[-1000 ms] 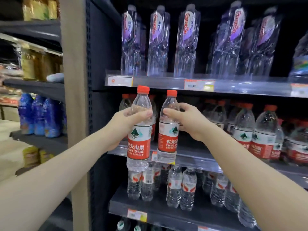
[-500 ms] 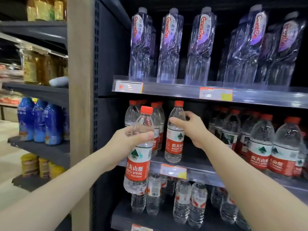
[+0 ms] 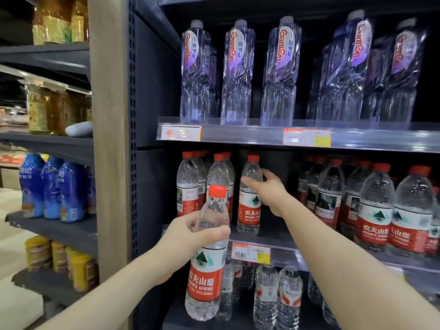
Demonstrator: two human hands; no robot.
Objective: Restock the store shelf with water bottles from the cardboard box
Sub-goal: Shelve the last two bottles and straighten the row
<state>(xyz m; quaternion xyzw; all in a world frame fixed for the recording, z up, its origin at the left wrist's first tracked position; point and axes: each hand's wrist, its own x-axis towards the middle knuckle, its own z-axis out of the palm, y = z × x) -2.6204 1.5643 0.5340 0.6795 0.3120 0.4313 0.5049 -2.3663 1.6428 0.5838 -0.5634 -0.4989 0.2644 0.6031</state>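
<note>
Left hand [image 3: 190,236]: grasping the held bottle [image 3: 207,270] round its clear upper body, thumb across the front just above the label. The bottle is upright, long axis vertical and red cap up. It hangs out in front of the middle shelf [image 3: 273,235], with its base below the shelf's front rail.

Beyond and above my left hand: stocked rows [image 3: 190,184] of the same red-capped bottles, upright against the shelf's left wall.

Between my hands, a little further in: the shelf bottle [image 3: 250,206], upright on the shelf deck just right of those rows and near the front edge.

Right hand [image 3: 266,189]: curled round the shoulder of the shelf bottle, thumb on the near side and fingers round the far side. I can't tell how firm the hold is.

Beyond my right hand: bare dark deck, then a block of larger bottles [image 3: 378,210].

Key relation, as I judge it: the open slot lies up, forward and slightly right of the held bottle. My left hand is the nearer one to fill it, lifting the base over the rail and keeping the axis vertical.

Look: clear ribbed plastic, full, red-and-white label with a green mountain mark. Cardboard box not in view.
</note>
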